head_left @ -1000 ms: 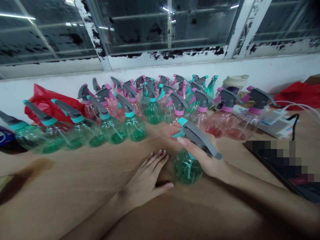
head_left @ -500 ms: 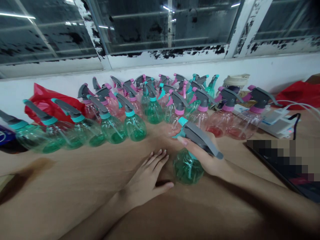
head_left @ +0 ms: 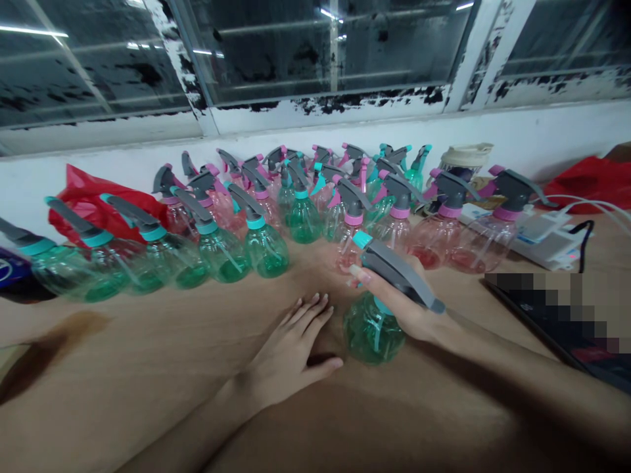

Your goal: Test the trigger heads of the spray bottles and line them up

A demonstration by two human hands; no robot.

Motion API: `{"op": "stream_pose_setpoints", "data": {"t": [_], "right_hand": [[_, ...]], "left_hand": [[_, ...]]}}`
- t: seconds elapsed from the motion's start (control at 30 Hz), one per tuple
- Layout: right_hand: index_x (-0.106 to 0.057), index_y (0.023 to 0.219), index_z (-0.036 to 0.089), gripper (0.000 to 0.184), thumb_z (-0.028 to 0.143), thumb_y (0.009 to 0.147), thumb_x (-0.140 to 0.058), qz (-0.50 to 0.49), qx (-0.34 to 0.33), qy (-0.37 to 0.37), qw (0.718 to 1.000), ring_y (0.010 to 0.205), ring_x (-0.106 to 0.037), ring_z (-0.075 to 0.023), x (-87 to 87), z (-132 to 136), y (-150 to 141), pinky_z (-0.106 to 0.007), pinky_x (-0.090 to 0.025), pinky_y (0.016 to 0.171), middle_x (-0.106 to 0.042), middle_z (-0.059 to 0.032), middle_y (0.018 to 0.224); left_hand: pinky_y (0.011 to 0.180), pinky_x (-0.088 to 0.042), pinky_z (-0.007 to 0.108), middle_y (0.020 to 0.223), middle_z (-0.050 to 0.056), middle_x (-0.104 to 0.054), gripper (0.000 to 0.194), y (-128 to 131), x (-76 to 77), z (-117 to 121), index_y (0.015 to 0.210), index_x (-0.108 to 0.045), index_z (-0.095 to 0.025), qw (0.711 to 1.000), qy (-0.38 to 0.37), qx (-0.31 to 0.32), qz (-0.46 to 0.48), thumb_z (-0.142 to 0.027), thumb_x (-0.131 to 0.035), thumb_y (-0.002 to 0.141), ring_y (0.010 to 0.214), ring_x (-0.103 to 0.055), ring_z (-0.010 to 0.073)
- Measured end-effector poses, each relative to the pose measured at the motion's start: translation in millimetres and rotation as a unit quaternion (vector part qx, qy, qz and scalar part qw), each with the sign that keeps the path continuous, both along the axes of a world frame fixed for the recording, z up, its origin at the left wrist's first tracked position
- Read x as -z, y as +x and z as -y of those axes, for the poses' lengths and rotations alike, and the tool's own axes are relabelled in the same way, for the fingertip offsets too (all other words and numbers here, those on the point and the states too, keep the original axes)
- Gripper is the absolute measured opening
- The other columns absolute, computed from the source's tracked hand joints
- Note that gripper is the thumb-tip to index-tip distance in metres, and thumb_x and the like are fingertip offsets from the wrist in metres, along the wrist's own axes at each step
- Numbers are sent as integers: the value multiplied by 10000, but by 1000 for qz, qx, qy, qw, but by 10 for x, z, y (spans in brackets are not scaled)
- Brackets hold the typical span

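My right hand (head_left: 407,305) is wrapped round the neck and trigger of a spray bottle (head_left: 373,332) with a clear green body, a turquoise collar and a grey head. Its turquoise nozzle points to the upper left, and the thumb lies along the side of the head. Flat on the wooden table (head_left: 162,374), just left of that bottle, rests my left hand (head_left: 296,355), fingers stretched and holding nothing. Beyond it stands a green spray bottle (head_left: 266,249). A pink spray bottle (head_left: 348,246) stands behind the held one, partly hidden by it.
Several green bottles line the left side, and several pink ones (head_left: 480,243) the right, with more crowded behind. A red plastic bag (head_left: 113,203) lies at back left. On the right are a white power strip (head_left: 547,243), cables and a dark flat device (head_left: 537,322), partly pixelated.
The trigger under the right hand's fingers has been drawn in toward the neck. The held bottle has shifted very slightly right. My left hand stays where it was.
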State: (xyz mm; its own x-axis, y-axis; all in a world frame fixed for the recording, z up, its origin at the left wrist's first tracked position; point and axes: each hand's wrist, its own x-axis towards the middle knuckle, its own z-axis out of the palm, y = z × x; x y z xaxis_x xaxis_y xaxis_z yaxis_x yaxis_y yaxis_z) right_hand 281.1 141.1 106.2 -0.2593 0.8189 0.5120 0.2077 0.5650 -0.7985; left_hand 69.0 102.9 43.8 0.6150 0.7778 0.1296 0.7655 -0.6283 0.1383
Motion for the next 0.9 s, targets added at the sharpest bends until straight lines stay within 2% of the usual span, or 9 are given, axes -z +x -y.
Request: {"op": "stream_pose_setpoints", "data": {"t": [0.1, 0.2, 0.33, 0.5, 0.7, 0.83, 0.9], "right_hand": [[-621, 830, 216, 204, 416, 840, -588, -13, -22, -13, 1000, 551, -518, -119, -7, 3, 1, -285, -443, 590, -573, 36, 611], [-618, 962, 213, 225, 400, 839, -593, -26, -26, -17, 999, 647, -576, -144, -13, 15, 1, -304, -468, 663, -622, 16, 716], [-606, 1020, 213, 234, 374, 853, -582, -22, -32, -18, 999, 672, -593, -153, 2, 28, 1, -316, -474, 684, -621, 19, 716], [-609, 1014, 209, 201, 319, 846, -605, -43, -36, -24, 998, 806, -631, -165, 40, 21, -1, -321, -479, 783, -670, -4, 852], [-619, 969, 204, 173, 320, 841, -615, -48, -36, -23, 998, 762, -622, -136, 22, 25, 3, -290, -475, 733, -672, 6, 857], [-624, 881, 209, 145, 348, 838, -618, -31, -17, -13, 999, 584, -534, -97, -1, 24, 6, -257, -427, 583, -597, 53, 667], [-618, 842, 209, 141, 350, 842, -613, -26, -13, -2, 1000, 564, -506, -89, -11, 18, 2, -248, -404, 549, -570, 58, 647]], "left_hand": [[1131, -207, 433, 1492, 113, -325, 713, -1, -3, 1, 1416, -327, -131, 1000, 2, -1, -7, -587, -468, 887, 1380, -268, 245], [1127, -214, 437, 1493, 106, -326, 709, -1, -4, -1, 1428, -308, -151, 1000, 8, 3, -3, -584, -466, 890, 1378, -274, 246], [1128, -215, 430, 1492, 106, -329, 710, -2, 6, -7, 1423, -313, -138, 1000, 11, 6, -2, -578, -472, 889, 1382, -264, 240], [1133, -207, 431, 1498, 110, -316, 719, -10, 35, -12, 1416, -320, -119, 1000, 20, 9, -4, -583, -471, 887, 1384, -257, 239], [1130, -214, 428, 1488, 99, -340, 708, -6, 18, -4, 1421, -314, -134, 1000, 21, 3, -8, -582, -463, 892, 1380, -268, 235], [1134, -202, 422, 1493, 107, -327, 717, -12, 19, -7, 1417, -315, -122, 1000, 24, 7, -10, -583, -468, 890, 1383, -261, 231], [1135, -199, 420, 1497, 110, -316, 719, -17, 28, -10, 1417, -312, -119, 1000, 25, 9, -9, -586, -463, 892, 1385, -255, 230]]}}
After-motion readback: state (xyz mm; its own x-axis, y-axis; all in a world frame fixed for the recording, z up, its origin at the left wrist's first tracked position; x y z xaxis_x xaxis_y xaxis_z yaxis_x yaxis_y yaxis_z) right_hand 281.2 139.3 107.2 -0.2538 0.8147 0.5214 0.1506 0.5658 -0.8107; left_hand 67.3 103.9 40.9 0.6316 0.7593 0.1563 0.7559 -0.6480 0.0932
